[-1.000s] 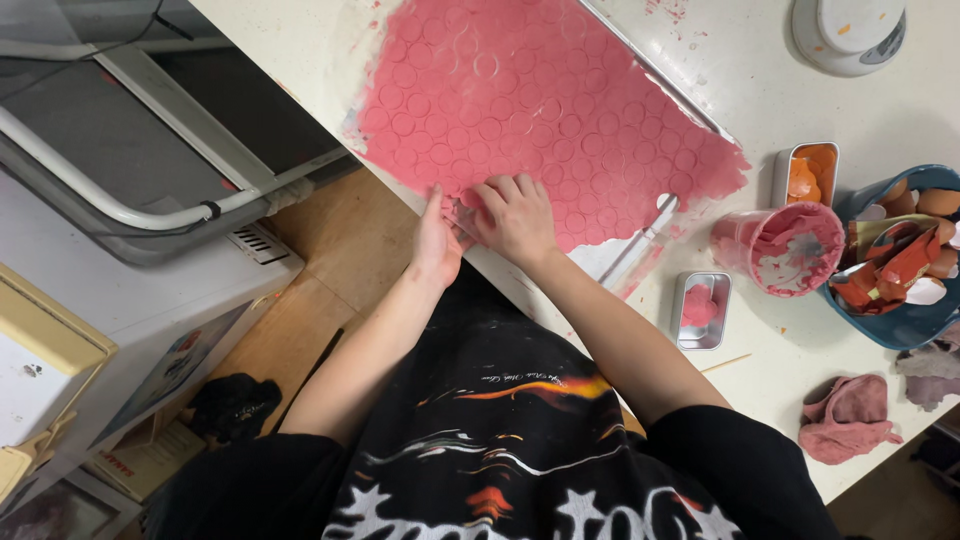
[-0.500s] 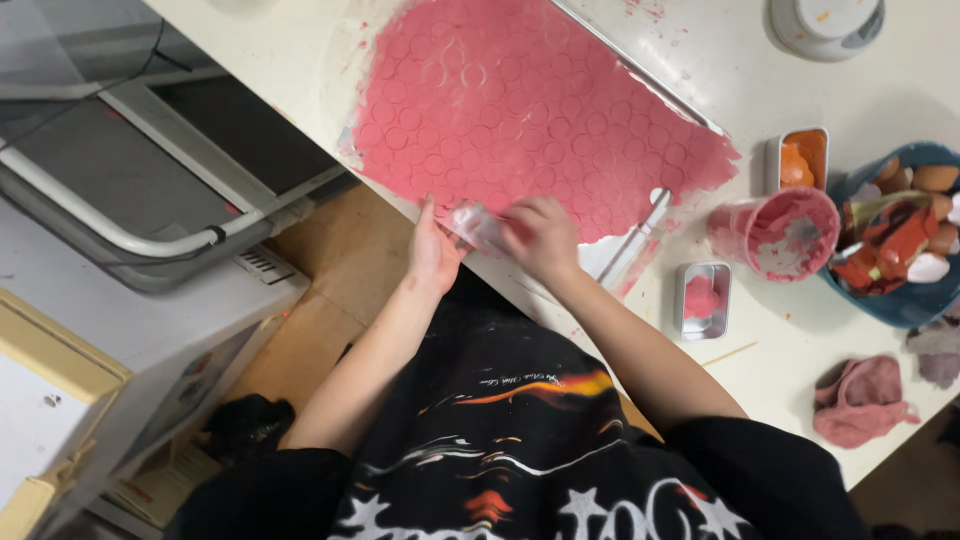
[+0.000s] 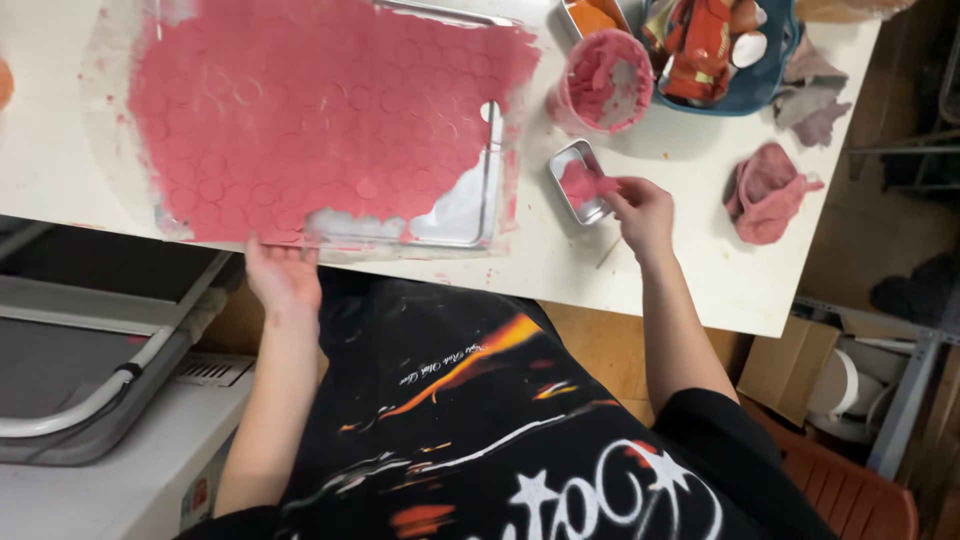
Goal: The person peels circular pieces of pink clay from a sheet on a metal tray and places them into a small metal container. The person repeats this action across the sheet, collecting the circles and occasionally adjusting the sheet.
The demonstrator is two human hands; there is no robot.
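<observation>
Up on the white table (image 3: pixel 700 270), left hand (image 3: pixel 283 275) rests open-palmed at its edge, right hand (image 3: pixel 640 210) pinching pink dough (image 3: pixel 590 185).

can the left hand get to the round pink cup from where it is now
Probably not easily. The left hand rests at the near table edge by the pink sheet; the pink cup stands far across, beyond the metal tray.

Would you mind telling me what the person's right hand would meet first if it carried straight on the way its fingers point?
Probably the small metal tin: the right hand points into its pink clay, seemingly touching already.
</observation>
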